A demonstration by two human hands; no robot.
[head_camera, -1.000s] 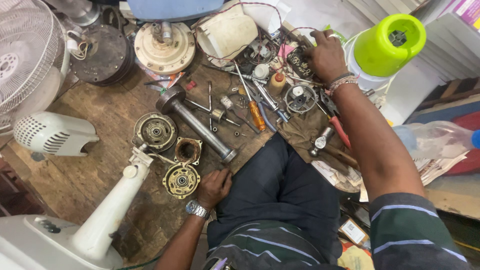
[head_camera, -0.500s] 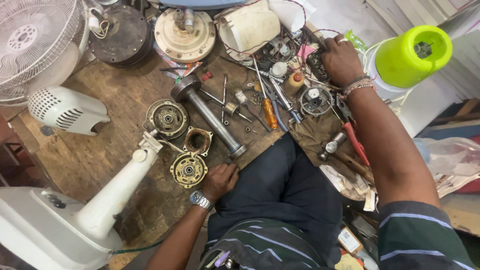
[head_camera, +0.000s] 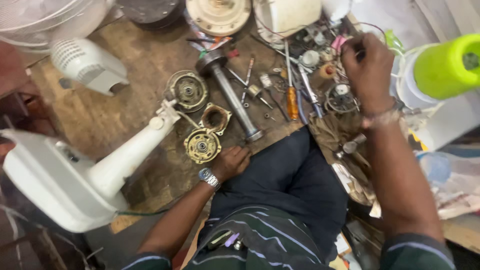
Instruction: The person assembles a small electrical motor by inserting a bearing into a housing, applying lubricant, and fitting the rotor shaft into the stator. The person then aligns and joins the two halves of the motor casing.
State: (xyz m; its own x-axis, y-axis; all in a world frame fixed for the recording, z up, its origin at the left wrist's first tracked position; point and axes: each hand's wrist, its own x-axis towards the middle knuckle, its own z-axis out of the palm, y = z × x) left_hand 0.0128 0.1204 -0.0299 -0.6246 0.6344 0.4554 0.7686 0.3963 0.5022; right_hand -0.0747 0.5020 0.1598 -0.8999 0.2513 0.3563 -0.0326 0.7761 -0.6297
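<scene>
You are sitting over a wooden floor (head_camera: 125,100) crowded with fan parts, and the biggest piece, the white fan stand (head_camera: 85,170), is lying out beyond your left hand (head_camera: 231,161), with the white motor cover (head_camera: 87,64) farther off past it. Ahead of that hand the grey metal shaft (head_camera: 231,97) is running diagonally, well within reach. Your left hand is resting loosely curled on the boards against your knee, holding nothing, with the round brass motor plate (head_camera: 202,145) just beside its knuckles and the rusty bearing housing (head_camera: 215,118) just beyond that. Your right hand (head_camera: 369,70) is stretching far forward into the tangle of small parts, fingers closed around something thin, probably a wire; what exactly it is gripping I cannot tell. The orange-handled screwdriver (head_camera: 292,100) is lying between your two hands. While you are pulling from that clutter, go slowly so no loose screw is flicked away, and consider bracing with the idle left hand while leaning.
</scene>
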